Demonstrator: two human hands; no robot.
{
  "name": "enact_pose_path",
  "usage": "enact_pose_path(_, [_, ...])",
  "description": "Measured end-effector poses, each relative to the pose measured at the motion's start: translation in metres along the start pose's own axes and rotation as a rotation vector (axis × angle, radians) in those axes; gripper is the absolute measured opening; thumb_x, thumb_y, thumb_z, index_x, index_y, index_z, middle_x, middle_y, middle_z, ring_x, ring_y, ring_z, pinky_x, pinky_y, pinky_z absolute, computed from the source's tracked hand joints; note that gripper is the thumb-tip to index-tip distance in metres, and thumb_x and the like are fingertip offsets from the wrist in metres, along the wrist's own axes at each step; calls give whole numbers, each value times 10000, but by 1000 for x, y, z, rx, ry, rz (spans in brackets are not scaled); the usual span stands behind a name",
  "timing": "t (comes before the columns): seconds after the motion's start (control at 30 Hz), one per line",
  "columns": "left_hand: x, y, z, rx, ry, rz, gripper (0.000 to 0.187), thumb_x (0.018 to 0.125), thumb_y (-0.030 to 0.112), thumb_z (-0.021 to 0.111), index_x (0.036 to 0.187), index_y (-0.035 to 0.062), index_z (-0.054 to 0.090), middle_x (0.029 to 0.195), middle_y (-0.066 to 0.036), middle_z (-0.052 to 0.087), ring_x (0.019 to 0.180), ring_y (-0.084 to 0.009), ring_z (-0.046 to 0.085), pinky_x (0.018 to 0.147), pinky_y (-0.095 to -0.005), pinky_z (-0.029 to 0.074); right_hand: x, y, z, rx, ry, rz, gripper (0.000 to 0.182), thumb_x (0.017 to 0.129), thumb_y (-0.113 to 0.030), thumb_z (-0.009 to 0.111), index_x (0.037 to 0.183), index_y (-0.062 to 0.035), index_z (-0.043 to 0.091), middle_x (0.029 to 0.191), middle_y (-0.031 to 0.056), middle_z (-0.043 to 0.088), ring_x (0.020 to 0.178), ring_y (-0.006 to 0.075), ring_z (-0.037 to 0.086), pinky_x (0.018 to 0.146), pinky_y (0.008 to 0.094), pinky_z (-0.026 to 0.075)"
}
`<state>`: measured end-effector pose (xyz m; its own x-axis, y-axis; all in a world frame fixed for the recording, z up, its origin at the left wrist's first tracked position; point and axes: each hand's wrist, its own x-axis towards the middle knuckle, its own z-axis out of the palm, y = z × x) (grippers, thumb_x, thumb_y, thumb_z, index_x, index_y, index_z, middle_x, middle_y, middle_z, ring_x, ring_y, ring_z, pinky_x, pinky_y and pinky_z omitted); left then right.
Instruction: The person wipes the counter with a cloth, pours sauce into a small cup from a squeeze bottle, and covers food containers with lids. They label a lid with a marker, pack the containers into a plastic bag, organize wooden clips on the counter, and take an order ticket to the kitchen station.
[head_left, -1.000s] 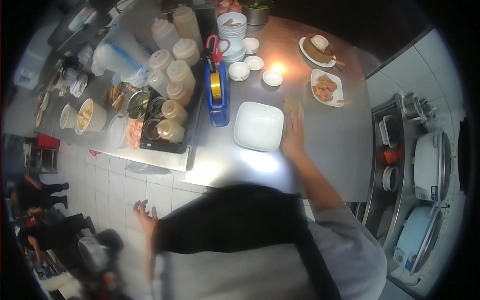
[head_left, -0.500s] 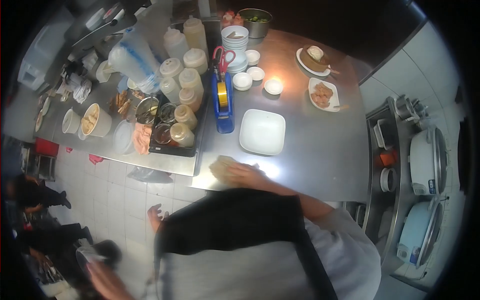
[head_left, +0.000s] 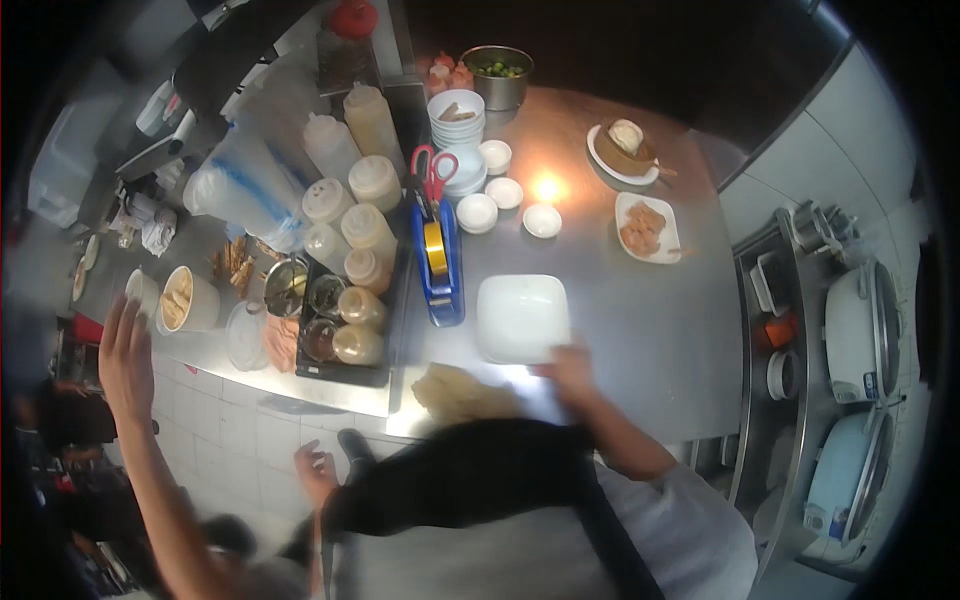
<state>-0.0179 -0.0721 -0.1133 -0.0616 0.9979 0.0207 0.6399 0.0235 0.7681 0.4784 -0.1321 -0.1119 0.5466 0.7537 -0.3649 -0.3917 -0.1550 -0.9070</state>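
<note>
My right hand [head_left: 567, 376] grips the lower right corner of a white square dish [head_left: 522, 318] on the steel counter, with its fingertips partly hidden at the rim. A crumpled beige cloth [head_left: 455, 395] lies at the counter's front edge, left of that hand and touched by neither hand. My left hand [head_left: 316, 468] hangs low beside my black apron [head_left: 460, 480], away from the counter. Its fingers are loosely curled and apart, with nothing visible in them. Left of the dish stands a blue tape dispenser [head_left: 437, 270] with red-handled scissors [head_left: 434, 175] at its far end.
Another person's hand [head_left: 125, 345] reaches in at left by a white tub [head_left: 190, 298]. Squeeze bottles [head_left: 368, 232] crowd a black tray. Small white bowls [head_left: 541, 221], a dish of pale raw meat [head_left: 645, 228] and a metal pot [head_left: 498, 75] stand farther back. Rice cookers [head_left: 855, 330] are at right.
My right hand has let go of the cloth and moved right to the dish's corner. The other person's arm has reached up to the left counter. The view has tilted a little.
</note>
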Motion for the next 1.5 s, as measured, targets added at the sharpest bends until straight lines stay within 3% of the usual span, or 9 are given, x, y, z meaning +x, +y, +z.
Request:
enact_pose_path(0.27, [10,7,-5,-43,-21,-60,342,774,1,581,1109,53,536,1014,-83,539,839,-162,541,624,-277,453,139,-170,-2,-33,156,-338,509,816,25,443,1282,-19,244,1115,221,488,707,255,624,477,309,550])
enact_pose_path(0.6, [-4,30,-11,151,-32,-129,329,751,171,634,1051,66,553,967,-102,502,803,-225,541,739,-363,466,414,-155,29,-55,75,-227,382,826,-45,477,1202,16,449,1061,187,556,788,296,619,649,368,561])
enact_pose_path(0.67, [-2,49,-13,154,-29,-153,323,752,155,629,1052,64,549,991,-104,490,786,-214,541,739,-360,469,430,-160,30,-775,483,-658,443,826,-110,538,1237,14,431,1066,192,556,857,314,605,735,384,530])
enact_pose_path(0.77, [-3,24,-12,219,-39,-94,312,742,91,624,1043,56,548,989,-106,486,782,-208,548,726,-338,474,362,-209,76,-1222,676,-1140,663,764,-239,685,1304,2,386,1147,231,527,1029,337,545,897,391,439])
enact_pose_path(0.9, [13,26,4,255,-43,21,332,708,2,635,1027,47,554,982,-112,491,786,-206,556,710,-310,483,260,-256,202,-425,-469,-618,906,598,-212,811,1332,21,333,1247,198,492,1169,275,464,983,367,371])
enact_pose_path(1.03, [32,74,-2,171,-8,26,357,729,-31,609,1067,55,534,1045,-105,463,840,-204,536,713,-305,490,298,-225,293,-577,-1005,-497,920,543,-116,827,1329,-15,359,1265,129,503,1175,210,462,999,324,354])
enact_pose_path(1.23, [0,33,-28,107,121,-38,339,752,-24,591,1072,71,538,1049,-73,459,853,-186,533,717,-288,491,273,-233,304,-399,-465,-496,649,645,-143,766,1215,-38,474,1140,95,572,1037,208,547,907,319,417])
enact_pose_path(1.37, [-26,-13,-33,151,113,-7,297,766,-7,603,1052,48,546,1034,-86,476,822,-183,553,701,-290,493,258,-284,244,449,-346,-618,535,723,-111,695,1187,-32,440,1071,123,548,969,245,563,809,371,475])
enact_pose_path(1.5, [-42,-36,-32,28,84,-61,305,759,-21,593,1054,38,547,1050,-104,484,843,-210,537,764,-315,466,194,-339,155,-641,-149,-511,575,656,-263,736,1138,-69,490,964,91,601,869,220,594,753,362,474])
